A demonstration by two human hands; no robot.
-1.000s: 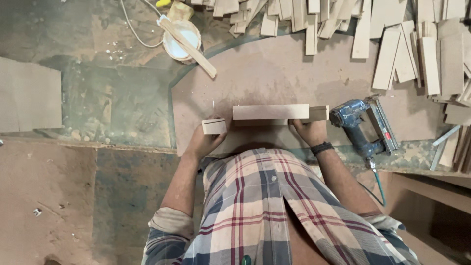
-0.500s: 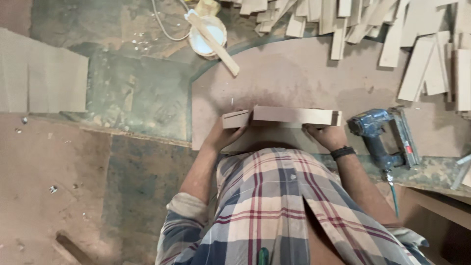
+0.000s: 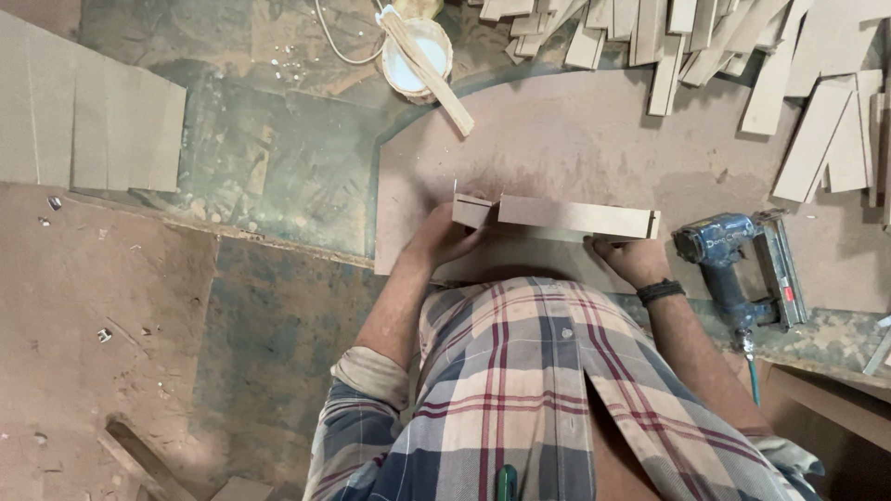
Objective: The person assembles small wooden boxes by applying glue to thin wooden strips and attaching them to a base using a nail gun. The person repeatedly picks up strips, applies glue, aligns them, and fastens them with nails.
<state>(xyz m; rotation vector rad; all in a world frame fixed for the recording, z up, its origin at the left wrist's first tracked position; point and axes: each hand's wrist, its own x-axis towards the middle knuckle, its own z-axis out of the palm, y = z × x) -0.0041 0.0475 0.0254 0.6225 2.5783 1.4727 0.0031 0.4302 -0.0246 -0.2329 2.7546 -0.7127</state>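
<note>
Left hand [image 3: 444, 243] gripped the short end piece [image 3: 471, 211] and right hand [image 3: 631, 258] held the long wooden strip [image 3: 575, 218], both remaining pressed together on the surface [image 3: 575, 139] since before, nail gun [image 3: 733, 255] just right of the right hand, untouched.

A woodworking shop; beyond the hands, cut board strips [image 3: 705, 46] lie heaped across the far edge of a dusty fibreboard worktop [image 3: 557, 139]; just right of the right hand [image 3: 631, 258] rests a blue pneumatic nail gun [image 3: 738, 264]; beyond the left hand [image 3: 444, 239] stands a white glue pot [image 3: 418, 57] with a wooden stick across it; sawdust coats the floor.
</note>
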